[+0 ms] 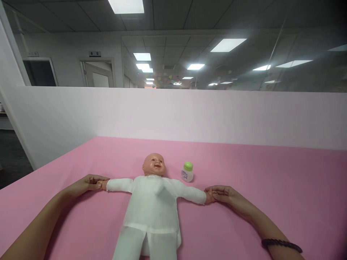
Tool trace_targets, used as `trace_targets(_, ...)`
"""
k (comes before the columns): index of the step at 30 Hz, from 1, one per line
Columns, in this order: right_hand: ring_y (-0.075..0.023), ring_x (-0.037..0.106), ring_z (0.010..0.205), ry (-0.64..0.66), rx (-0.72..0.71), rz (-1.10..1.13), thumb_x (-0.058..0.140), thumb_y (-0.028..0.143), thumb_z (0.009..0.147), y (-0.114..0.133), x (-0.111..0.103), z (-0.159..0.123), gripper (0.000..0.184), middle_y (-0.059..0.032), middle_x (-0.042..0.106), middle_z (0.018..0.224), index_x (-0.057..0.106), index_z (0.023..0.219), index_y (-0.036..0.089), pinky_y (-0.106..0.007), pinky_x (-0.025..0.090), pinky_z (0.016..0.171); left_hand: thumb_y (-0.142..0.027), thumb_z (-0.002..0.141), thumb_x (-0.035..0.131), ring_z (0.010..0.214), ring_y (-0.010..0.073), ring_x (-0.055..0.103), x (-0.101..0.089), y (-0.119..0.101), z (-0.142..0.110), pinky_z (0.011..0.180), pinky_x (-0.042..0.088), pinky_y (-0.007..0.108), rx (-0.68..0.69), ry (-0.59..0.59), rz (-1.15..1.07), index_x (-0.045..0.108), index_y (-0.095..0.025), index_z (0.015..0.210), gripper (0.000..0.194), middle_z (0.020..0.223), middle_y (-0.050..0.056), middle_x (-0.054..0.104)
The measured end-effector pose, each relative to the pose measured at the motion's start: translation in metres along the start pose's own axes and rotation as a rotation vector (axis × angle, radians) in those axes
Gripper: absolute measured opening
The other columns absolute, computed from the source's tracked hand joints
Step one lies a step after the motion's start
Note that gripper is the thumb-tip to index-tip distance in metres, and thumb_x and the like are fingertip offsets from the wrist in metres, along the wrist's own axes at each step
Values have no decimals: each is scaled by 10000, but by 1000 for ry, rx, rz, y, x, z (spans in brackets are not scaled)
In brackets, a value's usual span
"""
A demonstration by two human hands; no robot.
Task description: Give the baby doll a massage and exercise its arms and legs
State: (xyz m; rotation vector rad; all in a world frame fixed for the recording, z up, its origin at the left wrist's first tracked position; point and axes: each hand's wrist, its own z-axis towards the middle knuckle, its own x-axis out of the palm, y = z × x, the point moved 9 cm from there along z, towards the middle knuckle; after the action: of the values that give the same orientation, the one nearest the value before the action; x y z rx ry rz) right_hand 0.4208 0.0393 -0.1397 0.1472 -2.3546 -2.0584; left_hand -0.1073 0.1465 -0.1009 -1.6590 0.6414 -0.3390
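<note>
A baby doll (151,202) in white clothes lies on its back on the pink table (271,187), head away from me, arms stretched straight out to both sides. My left hand (88,183) is closed round the doll's hand on the left. My right hand (223,194) is closed round the doll's other hand on the right; a dark bracelet (282,245) sits on that wrist. A small white bottle with a green cap (187,172) stands upright just right of the doll's head, apart from both hands.
A white partition wall (173,112) rises right behind the table's far edge. The table's left edge drops to a dark floor (11,159). Beyond the partition are doors, ceiling panels and lights.
</note>
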Motion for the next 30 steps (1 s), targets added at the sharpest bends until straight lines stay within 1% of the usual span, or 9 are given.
trace_targets(2,-260,680,1003,6,3,1,819,424,705,0,0,-1,483,-142,720,1092,717,1061,114,-399,500,968,-462,675,806,1063,354,685,-2,1,0,989,511,483,-4,-13,5,762,-238,1091,474,1091,124,745)
trace_targets(4,-266,680,1009,4,14,3,831,426,691,1,1,-2,497,-144,719,1095,718,1061,114,-407,497,977,-460,646,825,1038,345,696,-4,1,-1,974,521,462,-10,-40,27,770,-232,1060,476,1079,131,749)
trace_targets(7,-274,679,1023,3,37,-4,845,440,667,4,5,-5,524,-146,719,1100,723,1060,116,-415,488,998,-461,625,828,1049,331,693,-4,-1,-1,981,518,430,-9,-51,86,775,-225,1024,467,1070,121,752)
trace_targets(11,-273,673,1049,15,46,-45,840,464,666,8,9,-7,536,-143,715,1117,727,1058,117,-404,478,1025,-456,671,789,1052,330,684,-4,-2,2,971,518,434,26,-30,155,773,-240,1024,414,1070,100,753)
trace_targets(16,-280,675,1038,9,25,-66,824,459,692,6,7,-6,509,-137,720,1104,730,1055,114,-414,486,1008,-433,732,759,1026,309,688,-7,1,2,925,532,381,52,-24,187,769,-240,1053,375,1071,102,750)
trace_targets(20,-288,674,1040,17,9,-54,811,442,717,2,4,-3,497,-145,719,1108,727,1079,112,-433,478,1011,-446,791,715,1079,331,678,2,2,-1,973,516,435,23,47,92,734,-255,1158,414,1134,104,735)
trace_targets(24,-282,666,1068,37,8,-55,801,445,729,-1,3,-2,515,-148,710,1136,715,1113,111,-428,468,1029,-463,765,739,1114,366,662,7,1,-2,1004,499,489,6,64,34,731,-244,1171,461,1147,111,732)
trace_targets(27,-285,659,1083,57,6,-56,800,443,734,-1,4,-2,519,-148,703,1153,710,1124,113,-436,463,1039,-477,730,765,1124,369,658,5,0,-1,1012,497,483,5,44,39,737,-246,1159,489,1147,107,734)
trace_targets(30,-298,646,1115,73,7,-59,790,455,748,0,4,-3,523,-145,697,1171,705,1140,119,-461,446,1064,-471,742,754,1147,356,651,5,-3,-1,1023,493,455,20,54,83,737,-255,1161,471,1172,95,729)
